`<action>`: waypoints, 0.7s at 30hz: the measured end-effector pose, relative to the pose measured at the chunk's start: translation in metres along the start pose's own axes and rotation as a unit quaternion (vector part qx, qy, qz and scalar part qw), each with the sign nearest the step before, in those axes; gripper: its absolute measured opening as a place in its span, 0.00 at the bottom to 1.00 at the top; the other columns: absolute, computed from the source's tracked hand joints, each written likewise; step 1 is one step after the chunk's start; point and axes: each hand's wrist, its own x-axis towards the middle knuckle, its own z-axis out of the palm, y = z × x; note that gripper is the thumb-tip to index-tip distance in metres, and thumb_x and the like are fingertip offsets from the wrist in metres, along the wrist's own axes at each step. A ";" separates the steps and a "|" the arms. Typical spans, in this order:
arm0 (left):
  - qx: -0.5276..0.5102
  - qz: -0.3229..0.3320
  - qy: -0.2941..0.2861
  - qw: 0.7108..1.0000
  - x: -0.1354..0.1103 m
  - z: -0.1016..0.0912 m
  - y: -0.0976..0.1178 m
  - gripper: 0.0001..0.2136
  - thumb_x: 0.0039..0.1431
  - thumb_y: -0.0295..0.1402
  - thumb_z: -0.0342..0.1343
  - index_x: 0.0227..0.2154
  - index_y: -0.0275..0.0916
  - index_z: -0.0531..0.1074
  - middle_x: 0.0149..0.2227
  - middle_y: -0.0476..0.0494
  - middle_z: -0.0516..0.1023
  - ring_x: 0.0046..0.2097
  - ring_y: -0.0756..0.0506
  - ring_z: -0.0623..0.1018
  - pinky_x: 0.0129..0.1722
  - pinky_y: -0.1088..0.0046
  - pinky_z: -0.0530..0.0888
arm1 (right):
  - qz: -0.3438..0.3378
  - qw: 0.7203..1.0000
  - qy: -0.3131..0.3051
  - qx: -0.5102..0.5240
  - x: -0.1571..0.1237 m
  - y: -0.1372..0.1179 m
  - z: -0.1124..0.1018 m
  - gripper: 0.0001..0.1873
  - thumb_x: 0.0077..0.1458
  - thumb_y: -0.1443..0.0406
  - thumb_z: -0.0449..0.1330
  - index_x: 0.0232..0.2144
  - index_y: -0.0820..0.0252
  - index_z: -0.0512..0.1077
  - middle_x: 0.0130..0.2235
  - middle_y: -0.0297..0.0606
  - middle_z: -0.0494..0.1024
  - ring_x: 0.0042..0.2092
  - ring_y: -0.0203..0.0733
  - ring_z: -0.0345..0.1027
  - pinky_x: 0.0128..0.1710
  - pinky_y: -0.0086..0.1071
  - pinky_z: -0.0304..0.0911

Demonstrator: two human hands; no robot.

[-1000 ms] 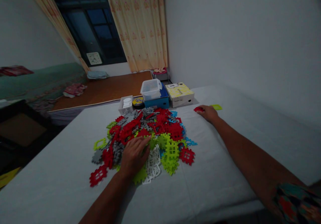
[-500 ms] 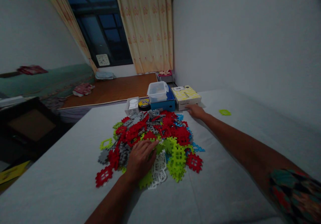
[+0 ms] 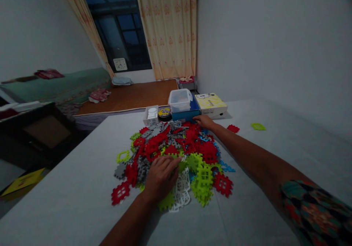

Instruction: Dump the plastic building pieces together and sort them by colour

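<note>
Hands at piece pile; white box holds white item.

Before me, notched pieces of smooth, mostly matt plastic lie on a bench covered in faintly creased, matt cloth. The tub is translucent, smooth plastic; the yellow box looks like printed cardboard; the sleeve is soft cloth.

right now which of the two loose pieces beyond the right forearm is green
The lime-green frame, farther right; the red piece lies nearer the right hand.
</note>
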 end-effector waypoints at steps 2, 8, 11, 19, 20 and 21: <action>-0.001 0.000 -0.001 1.000 -0.001 0.000 0.000 0.15 0.61 0.27 0.54 0.51 0.41 0.71 0.36 0.44 0.82 0.43 0.44 0.79 0.44 0.65 0.73 | 0.009 1.000 0.004 0.007 0.004 -0.004 0.001 0.20 0.58 0.68 0.55 0.51 0.53 0.77 0.50 0.37 0.80 0.53 0.47 0.72 0.55 0.37 0.63; -0.010 0.011 -0.006 1.000 -0.002 0.002 -0.001 0.15 0.63 0.28 0.53 0.52 0.42 0.70 0.36 0.44 0.81 0.42 0.44 0.79 0.44 0.65 0.73 | 0.047 0.999 0.025 0.010 -0.010 0.006 -0.015 0.18 0.59 0.65 0.57 0.50 0.53 0.76 0.51 0.35 0.79 0.51 0.43 0.72 0.53 0.33 0.64; -0.012 0.010 -0.004 1.000 -0.002 0.001 -0.002 0.15 0.62 0.27 0.54 0.52 0.41 0.70 0.38 0.43 0.81 0.42 0.44 0.79 0.44 0.65 0.73 | 0.112 0.992 0.055 -0.012 -0.044 0.034 -0.031 0.17 0.61 0.65 0.54 0.49 0.55 0.77 0.50 0.38 0.79 0.52 0.44 0.72 0.53 0.36 0.64; -0.002 0.029 0.001 1.000 -0.002 0.003 -0.007 0.17 0.61 0.27 0.54 0.53 0.41 0.69 0.38 0.43 0.82 0.43 0.44 0.79 0.44 0.65 0.73 | 0.212 0.976 0.056 -0.014 -0.131 0.090 -0.045 0.19 0.54 0.63 0.63 0.49 0.55 0.76 0.53 0.42 0.77 0.56 0.52 0.66 0.55 0.45 0.62; -0.001 0.030 0.001 1.000 -0.002 0.004 -0.008 0.17 0.62 0.27 0.54 0.53 0.41 0.69 0.38 0.43 0.82 0.43 0.44 0.79 0.44 0.65 0.73 | 0.211 0.975 0.069 -0.005 -0.136 0.093 -0.048 0.18 0.56 0.63 0.62 0.50 0.56 0.76 0.53 0.42 0.77 0.55 0.50 0.67 0.55 0.42 0.63; 0.001 0.031 0.003 1.000 -0.003 0.004 -0.008 0.17 0.62 0.27 0.54 0.53 0.41 0.69 0.38 0.43 0.82 0.43 0.44 0.79 0.44 0.65 0.73 | 0.215 0.972 0.089 0.006 -0.142 0.096 -0.052 0.18 0.57 0.62 0.62 0.50 0.57 0.75 0.53 0.43 0.77 0.54 0.48 0.68 0.54 0.40 0.63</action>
